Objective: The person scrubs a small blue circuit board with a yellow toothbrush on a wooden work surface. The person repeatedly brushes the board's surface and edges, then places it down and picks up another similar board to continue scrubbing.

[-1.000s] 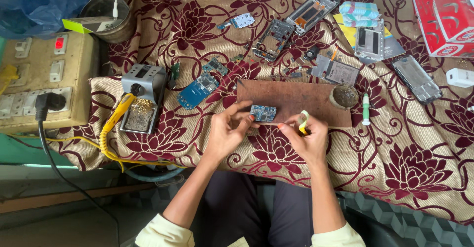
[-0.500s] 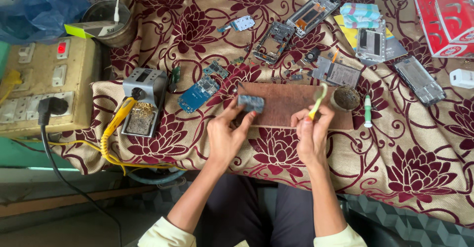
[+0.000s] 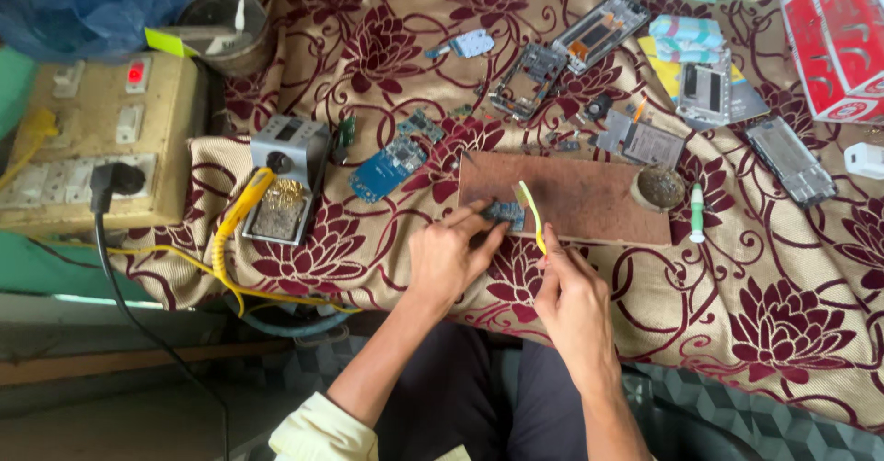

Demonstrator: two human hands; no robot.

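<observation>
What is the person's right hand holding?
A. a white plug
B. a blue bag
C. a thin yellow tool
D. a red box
C: the right hand grips a thin yellow tool whose tip reaches the small circuit board that the left hand steadies on the brown mat.

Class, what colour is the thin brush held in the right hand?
Yellow: the thin plastic brush in the right hand, head view.

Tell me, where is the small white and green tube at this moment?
In the head view, the small white and green tube lies on the flowered cloth, right of the brown work board and just beside the round dish at the board's right end.
</observation>
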